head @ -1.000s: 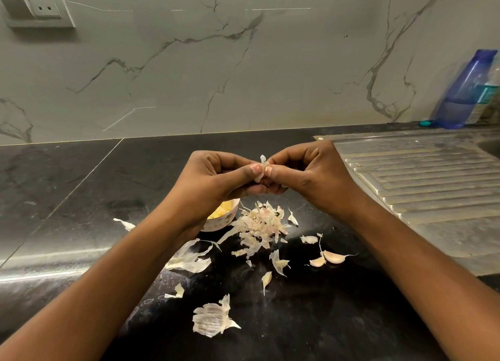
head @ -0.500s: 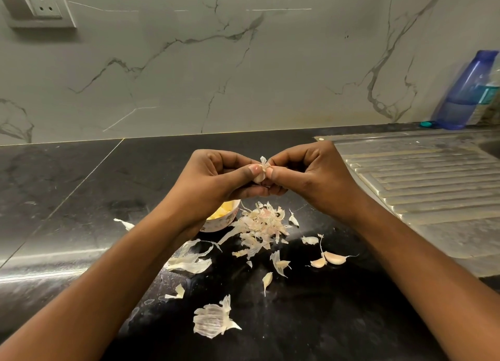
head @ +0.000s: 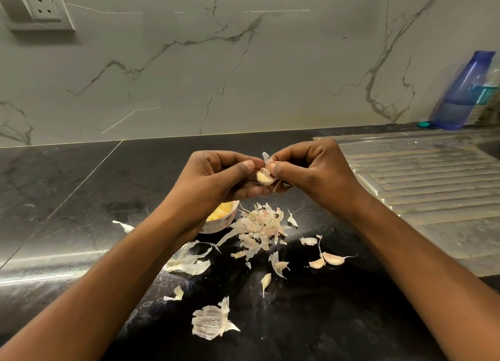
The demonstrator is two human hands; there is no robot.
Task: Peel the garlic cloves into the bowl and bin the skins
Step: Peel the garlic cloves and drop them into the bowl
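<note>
- Since the earlier frame, more of the garlic clove [head: 263, 177] was bared.
- It was pinched in the left hand [head: 216, 176] above the skin heap [head: 259, 225]; its skin [head: 266, 157] was pinched by the right hand [head: 311, 168].
- If squeezed, the clove could be shot into the heap; scraps could be dropped into the bowl [head: 216, 226], just left.
- Counted: one held clove, one bowl, two unpeeled cloves [head: 334, 258] right of the heap.

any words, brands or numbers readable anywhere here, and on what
No text can be read in this view.
Teal label next to the blue bottle: too blurred to read.
Socket plate on the wall: no markings visible.
Bowl: faint pattern on its wall, no lettering that can be made out.
</note>
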